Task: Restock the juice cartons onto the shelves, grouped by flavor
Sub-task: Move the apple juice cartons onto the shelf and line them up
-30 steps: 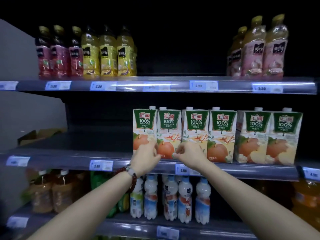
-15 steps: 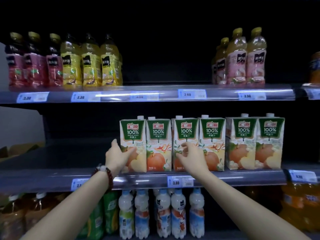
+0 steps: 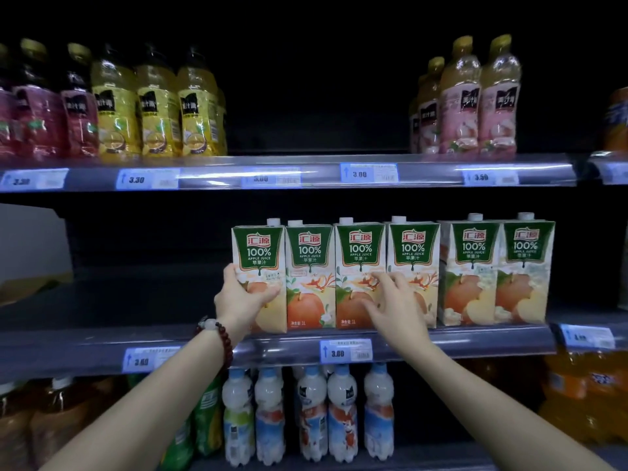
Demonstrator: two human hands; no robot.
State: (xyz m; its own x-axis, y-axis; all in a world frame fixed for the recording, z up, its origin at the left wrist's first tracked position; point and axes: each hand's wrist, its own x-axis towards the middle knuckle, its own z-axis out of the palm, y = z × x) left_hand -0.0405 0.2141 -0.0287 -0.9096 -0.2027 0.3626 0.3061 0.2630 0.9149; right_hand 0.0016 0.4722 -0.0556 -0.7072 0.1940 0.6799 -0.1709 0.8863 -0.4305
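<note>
Several green-and-white apple juice cartons stand in a row on the middle shelf (image 3: 475, 338). My left hand (image 3: 243, 300) grips the leftmost carton (image 3: 260, 253) low on its left edge, fingers behind the side and thumb across the front. My right hand (image 3: 390, 304) lies with spread, fairly straight fingers against the fronts of the third carton (image 3: 360, 253) and fourth carton (image 3: 413, 249). The second carton (image 3: 309, 266) stands untouched between my hands. Two more cartons (image 3: 496, 266) stand to the right, slightly apart from the others.
The middle shelf left of the cartons is bare (image 3: 136, 300). Red and yellow juice bottles (image 3: 136, 107) and pink ones (image 3: 475, 103) stand on the top shelf. White drink bottles (image 3: 306, 409) and orange soda (image 3: 584, 396) fill the shelf below.
The view has moved closer. My left hand has shifted left from the carton fronts to grip the leftmost carton's side. My right hand has opened and spread over the third and fourth cartons.
</note>
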